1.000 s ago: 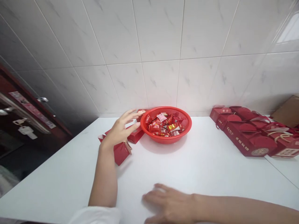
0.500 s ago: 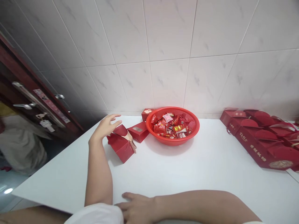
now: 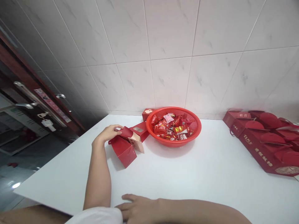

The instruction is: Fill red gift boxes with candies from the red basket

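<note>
red plastic basket (image 3: 173,143) is heaped w/ wrapped sweets (image 3: 174,128), mostly red, a few gold, one pale pink on top. the open red box (image 3: 122,151) sits on the white table (image 3: 198,177), left of the basket, flaps up; can't see what's in it. windowed box (image 3: 140,128) is btwn it & the basket, partly hidden; small box (image 3: 147,114) is behind, nr the wall. more red boxes (image 3: 263,140) stand packed in rows at far right.

l hand (image 3: 109,133) is mostly closed, thumb & fingers pinching the open red box's top flap. r hand (image 3: 137,208) is open, palm down on the table, fingers loosely spread, holding nothing, beside the white sleeve (image 3: 100,215).

open red box's long axis runs diagonally, back left to front right; its pale flap sticks out toward the basket side.
</note>
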Tool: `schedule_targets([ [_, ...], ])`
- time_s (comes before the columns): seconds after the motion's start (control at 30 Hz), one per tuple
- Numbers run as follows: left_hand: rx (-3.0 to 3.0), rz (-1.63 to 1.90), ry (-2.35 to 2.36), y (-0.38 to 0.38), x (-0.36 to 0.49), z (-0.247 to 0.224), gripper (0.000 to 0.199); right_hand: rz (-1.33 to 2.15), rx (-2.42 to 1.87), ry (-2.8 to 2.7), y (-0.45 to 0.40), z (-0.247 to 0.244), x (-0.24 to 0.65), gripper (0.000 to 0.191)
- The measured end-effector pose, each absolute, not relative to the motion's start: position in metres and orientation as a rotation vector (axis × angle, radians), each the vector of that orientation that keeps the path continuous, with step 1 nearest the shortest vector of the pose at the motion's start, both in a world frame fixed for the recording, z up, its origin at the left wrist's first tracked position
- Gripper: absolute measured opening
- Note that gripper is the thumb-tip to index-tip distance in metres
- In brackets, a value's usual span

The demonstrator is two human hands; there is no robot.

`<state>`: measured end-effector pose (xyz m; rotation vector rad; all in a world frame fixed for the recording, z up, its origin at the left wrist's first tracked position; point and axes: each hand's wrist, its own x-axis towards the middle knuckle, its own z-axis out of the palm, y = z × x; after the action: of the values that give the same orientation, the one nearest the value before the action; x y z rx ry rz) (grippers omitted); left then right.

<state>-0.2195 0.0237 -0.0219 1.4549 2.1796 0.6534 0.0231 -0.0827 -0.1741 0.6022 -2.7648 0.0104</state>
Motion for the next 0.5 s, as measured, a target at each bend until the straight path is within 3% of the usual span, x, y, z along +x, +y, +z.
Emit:
schedule_targets([
  [0.1,1.415,0.728,2.18,0.022,-0.211,-0.018,0.046,0.259,0.386,-2.706,-0.066,-0.162,0.038,0.017],
  [0.27,1.463,0.84,2.149,0.022,-0.195,-0.016,0.05,0.494,-0.364,-2.31,-0.015,-0.11,0.083,0.018],
  [0.4,1.668,0.75,1.993,0.025,-0.175,-0.014,0.055,0.424,-1.04,-2.265,0.009,-0.078,0.098,0.013],
  [0.5,1.769,0.487,1.87,0.025,-0.158,-0.01,0.056,0.37,-1.28,-2.423,0.007,-0.074,0.086,0.021],
])
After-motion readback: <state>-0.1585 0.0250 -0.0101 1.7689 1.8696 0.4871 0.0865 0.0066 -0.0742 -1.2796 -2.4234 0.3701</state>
